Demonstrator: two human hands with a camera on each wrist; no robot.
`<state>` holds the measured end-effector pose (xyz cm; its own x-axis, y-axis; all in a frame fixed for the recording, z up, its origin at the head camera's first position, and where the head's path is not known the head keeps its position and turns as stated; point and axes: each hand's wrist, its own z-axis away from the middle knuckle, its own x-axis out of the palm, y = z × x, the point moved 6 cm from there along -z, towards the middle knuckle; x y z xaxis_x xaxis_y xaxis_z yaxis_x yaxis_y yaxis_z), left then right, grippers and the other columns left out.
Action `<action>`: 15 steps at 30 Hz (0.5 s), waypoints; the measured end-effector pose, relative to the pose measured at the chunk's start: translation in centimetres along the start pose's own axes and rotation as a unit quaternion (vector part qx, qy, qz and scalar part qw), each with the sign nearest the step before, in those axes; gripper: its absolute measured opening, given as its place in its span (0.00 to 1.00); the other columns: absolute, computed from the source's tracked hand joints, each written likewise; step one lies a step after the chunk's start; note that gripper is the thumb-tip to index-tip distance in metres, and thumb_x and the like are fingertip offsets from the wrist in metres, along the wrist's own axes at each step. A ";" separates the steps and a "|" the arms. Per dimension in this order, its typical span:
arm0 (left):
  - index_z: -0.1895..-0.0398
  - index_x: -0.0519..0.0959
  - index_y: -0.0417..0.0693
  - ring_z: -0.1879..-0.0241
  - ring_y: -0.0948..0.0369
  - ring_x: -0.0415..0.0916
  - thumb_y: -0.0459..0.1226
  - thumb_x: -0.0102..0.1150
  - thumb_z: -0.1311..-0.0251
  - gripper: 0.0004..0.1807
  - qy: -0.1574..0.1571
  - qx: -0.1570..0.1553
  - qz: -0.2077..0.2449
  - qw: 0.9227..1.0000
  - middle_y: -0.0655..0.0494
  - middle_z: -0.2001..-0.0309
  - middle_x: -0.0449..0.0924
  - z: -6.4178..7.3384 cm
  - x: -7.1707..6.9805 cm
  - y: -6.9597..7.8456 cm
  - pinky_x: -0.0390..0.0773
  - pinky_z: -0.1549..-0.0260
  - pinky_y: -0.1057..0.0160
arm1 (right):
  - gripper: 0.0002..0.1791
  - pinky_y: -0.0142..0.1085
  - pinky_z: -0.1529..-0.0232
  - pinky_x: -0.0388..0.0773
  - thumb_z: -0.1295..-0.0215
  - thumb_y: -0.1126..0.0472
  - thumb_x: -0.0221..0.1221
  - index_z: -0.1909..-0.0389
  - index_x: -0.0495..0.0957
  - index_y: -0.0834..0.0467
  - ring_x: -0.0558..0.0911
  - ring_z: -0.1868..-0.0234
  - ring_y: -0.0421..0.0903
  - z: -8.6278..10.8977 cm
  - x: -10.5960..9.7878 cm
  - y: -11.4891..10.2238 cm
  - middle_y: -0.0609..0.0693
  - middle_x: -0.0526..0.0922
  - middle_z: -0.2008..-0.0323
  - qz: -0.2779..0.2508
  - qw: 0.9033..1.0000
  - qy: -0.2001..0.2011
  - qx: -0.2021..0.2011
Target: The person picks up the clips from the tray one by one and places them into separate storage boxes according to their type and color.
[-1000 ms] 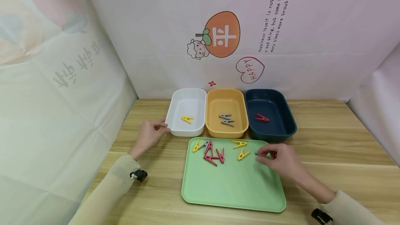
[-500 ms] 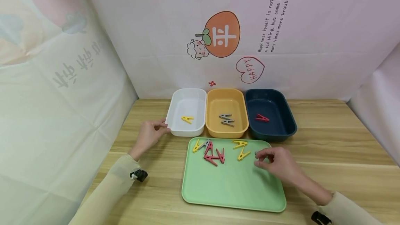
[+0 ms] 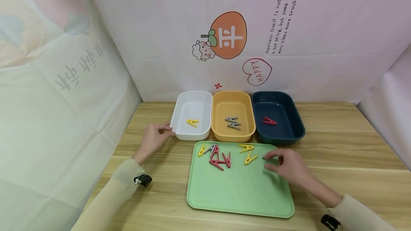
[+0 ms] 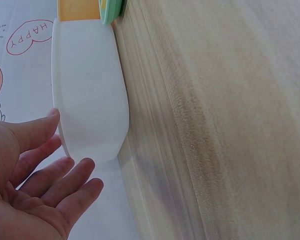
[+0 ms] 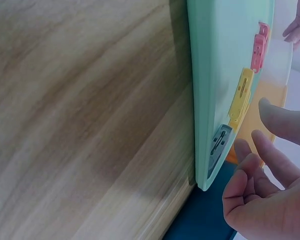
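In the head view my left hand (image 3: 155, 140) is at the near left corner of the white bin (image 3: 193, 137). In the left wrist view its fingertips touch the bin's rim, fingers loosely bent. Over the right edge of the green tray (image 3: 237, 191) hovers my right hand (image 3: 290, 165), thumb and forefinger spread apart. Close to its fingertips lies a grey clothespin (image 5: 220, 142), mostly hidden by the hand in the head view. Yellow clothespins (image 3: 250, 158) lie just left of it. Red clothespins (image 3: 227, 159), another yellow one and a grey clothespin (image 3: 210, 148) are clustered at the tray's far left.
Behind the tray, side by side against the printed cloth, stand the white bin with one yellow clothespin (image 3: 192, 122), an orange bin (image 3: 232, 138) with grey clothespins (image 3: 232, 120), and a dark blue bin (image 3: 279, 140) with one red clothespin (image 3: 269, 121).
My right hand shifts only slightly beside the grey clothespin, and its thumb and forefinger stand a little farther apart. The left hand stays at the white bin.
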<state>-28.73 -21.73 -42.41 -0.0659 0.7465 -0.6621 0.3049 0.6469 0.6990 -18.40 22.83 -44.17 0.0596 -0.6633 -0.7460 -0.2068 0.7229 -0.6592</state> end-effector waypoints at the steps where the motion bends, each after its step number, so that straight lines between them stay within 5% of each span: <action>1: 0.58 0.89 0.30 0.43 0.41 0.83 0.32 0.77 0.39 0.12 0.000 0.000 0.001 1.000 0.36 0.42 0.83 0.0 0.0 0.0 0.84 0.49 0.44 | 0.13 0.34 0.79 0.67 0.44 0.63 0.79 0.57 0.91 0.57 0.69 0.79 0.41 0.0 0.0 0.0 0.43 0.75 0.80 0.002 1.000 -0.001 0.000; 9: 0.59 0.89 0.30 0.44 0.41 0.83 0.32 0.77 0.39 0.11 0.002 -0.004 0.006 1.000 0.36 0.42 0.83 -0.1 0.1 0.0 0.85 0.49 0.44 | 0.14 0.34 0.78 0.68 0.42 0.64 0.77 0.55 0.90 0.59 0.71 0.77 0.43 -0.9 0.6 -0.6 0.43 0.80 0.74 0.024 1.000 -0.020 -0.001; 15: 0.59 0.89 0.31 0.44 0.41 0.83 0.32 0.77 0.39 0.11 0.002 -0.006 0.002 1.000 0.37 0.42 0.83 0.0 0.0 0.0 0.84 0.49 0.44 | 0.14 0.33 0.80 0.66 0.40 0.66 0.75 0.52 0.90 0.60 0.70 0.80 0.43 -1.7 1.6 -1.3 0.45 0.75 0.80 0.030 0.998 -0.049 -0.004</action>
<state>-28.77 -21.71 -42.45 -0.0683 0.7501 -0.6578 0.2939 0.6452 0.7052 -19.69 20.56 -44.35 0.1415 -0.5960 -0.7904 -0.2205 0.7594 -0.6121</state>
